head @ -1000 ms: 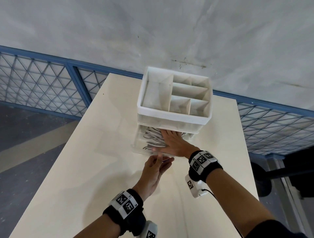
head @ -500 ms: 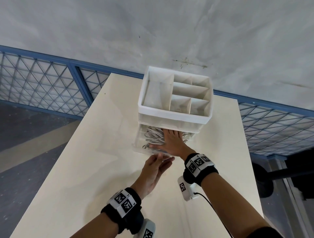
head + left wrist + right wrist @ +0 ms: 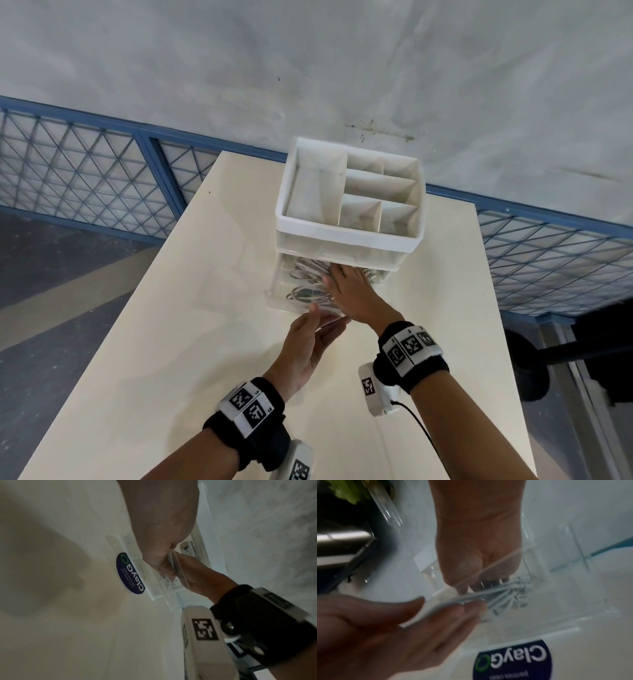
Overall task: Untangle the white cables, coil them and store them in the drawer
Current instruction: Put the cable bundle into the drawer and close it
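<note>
A white desk organizer (image 3: 346, 240) stands on the table, and its clear bottom drawer (image 3: 274, 296) is pulled out toward me. Coiled white cables (image 3: 306, 281) lie inside the drawer. My right hand (image 3: 346, 284) lies flat on top of them with straight fingers, pressing the cables (image 3: 501, 595) down. My left hand (image 3: 322, 325) is open, with its fingertips against the drawer's clear front wall (image 3: 131, 573), beside a dark oval sticker. Part of the coils is hidden under the right palm.
The organizer's top tray has several open compartments (image 3: 363, 192). The cream table (image 3: 191, 342) extends left and toward me. A blue mesh railing (image 3: 85, 178) runs behind the table's far edge, and dark furniture (image 3: 582, 342) stands off its right side.
Both hands stay at the drawer. The right wrist has shifted slightly, and the drawer looks a little further in than a second ago.
</note>
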